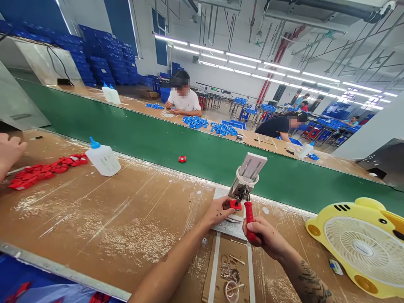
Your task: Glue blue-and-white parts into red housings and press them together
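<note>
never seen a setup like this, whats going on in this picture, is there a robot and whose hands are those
There is no robot. This single picture comes from a camera worn on a person's head, looking forward and down, so the two bare arms reaching in from below are the wearer's. The left hand holds a small red piece at a metal fixture; the right hand grips its red handle. On the brown work surface are a row of red pieces, a white bottle and a yellow fan. Beyond runs a green strip. The hand at the left edge is another person's.
</note>
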### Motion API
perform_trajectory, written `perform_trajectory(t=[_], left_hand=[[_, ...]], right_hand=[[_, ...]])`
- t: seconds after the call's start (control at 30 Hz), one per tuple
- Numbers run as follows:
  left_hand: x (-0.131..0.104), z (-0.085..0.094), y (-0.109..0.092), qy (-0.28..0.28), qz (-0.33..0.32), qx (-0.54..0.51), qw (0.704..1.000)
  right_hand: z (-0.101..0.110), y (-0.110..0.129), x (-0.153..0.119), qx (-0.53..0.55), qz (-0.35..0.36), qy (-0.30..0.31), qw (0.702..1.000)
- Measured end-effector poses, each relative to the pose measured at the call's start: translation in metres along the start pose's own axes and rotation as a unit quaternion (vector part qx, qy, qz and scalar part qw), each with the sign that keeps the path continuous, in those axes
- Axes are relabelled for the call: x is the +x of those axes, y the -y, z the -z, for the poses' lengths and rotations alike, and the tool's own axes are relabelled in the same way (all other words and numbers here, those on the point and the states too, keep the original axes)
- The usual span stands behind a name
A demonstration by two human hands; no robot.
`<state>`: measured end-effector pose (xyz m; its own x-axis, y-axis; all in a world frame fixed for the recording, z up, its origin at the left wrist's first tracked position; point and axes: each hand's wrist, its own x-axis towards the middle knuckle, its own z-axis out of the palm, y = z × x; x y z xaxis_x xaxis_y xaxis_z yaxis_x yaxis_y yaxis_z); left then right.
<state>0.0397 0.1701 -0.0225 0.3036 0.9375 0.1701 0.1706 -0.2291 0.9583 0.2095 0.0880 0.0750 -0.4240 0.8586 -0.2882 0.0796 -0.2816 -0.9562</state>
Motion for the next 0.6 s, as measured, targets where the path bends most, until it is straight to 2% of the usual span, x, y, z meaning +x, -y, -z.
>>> perform_trajectory(t=[0.13, 0.23, 0.43, 0.6], left_hand=[[-0.002, 0.001, 0.0, -0.005, -0.007, 0.0, 1.0], [-0.004, 0.002, -0.002, -0.005, -0.014, -0.003, 1.0], [-0.005, 0.0, 0.003, -0.01, -0.011, -0.012, 1.0], [-0.003, 0.0, 0.006, -0.014, -0.012, -0.004, 1.0]], right_hand=[[-0.007, -0.006, 0.003, -0.081, -0.003, -0.049, 0.995], [-0.011, -0.013, 0.006, -0.164, 0.003, -0.097, 0.982], [-0.008, -0.039, 0.022, -0.34, 0.028, -0.196, 0.92], [-0.009, -0.053, 0.048, -0.42, 0.042, -0.248, 0.872]])
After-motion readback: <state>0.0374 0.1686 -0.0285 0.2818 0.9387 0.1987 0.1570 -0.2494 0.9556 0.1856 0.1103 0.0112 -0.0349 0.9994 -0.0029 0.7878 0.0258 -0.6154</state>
